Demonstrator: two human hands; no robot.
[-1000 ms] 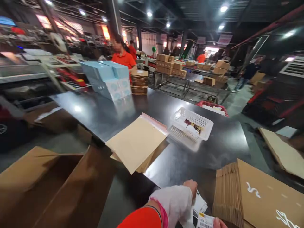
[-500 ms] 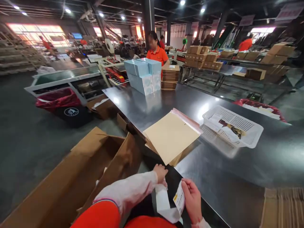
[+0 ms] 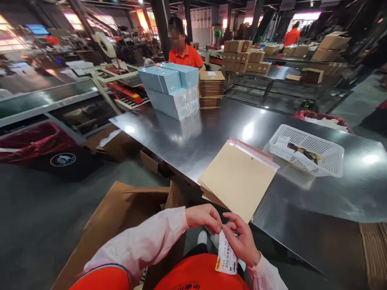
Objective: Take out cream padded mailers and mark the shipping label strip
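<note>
A white printed label [image 3: 226, 255] with a yellow patch hangs below my hands, in front of my orange shirt. My right hand [image 3: 240, 237] pinches its upper edge. Close beside it, my left hand [image 3: 205, 217] has its fingers pressed together at the label's top corner; what lies between the fingertips is too small to make out. Just beyond both hands, a stack of tan envelopes [image 3: 238, 177] with a pinkish bubble-lined edge rests at the metal table's near edge.
The metal table [image 3: 223, 125] bears light blue boxes [image 3: 169, 88], flat brown cartons [image 3: 211, 89] and a white basket [image 3: 306, 151]. Across it stands a person in orange [image 3: 186, 54]. An open cardboard box [image 3: 105, 225] is at lower left, folded cardboard [image 3: 375, 253] at lower right.
My hands have come together and moved up towards the envelopes. The label now hangs down from them, and the white strip that looped between the hands no longer shows. The view has shifted.
</note>
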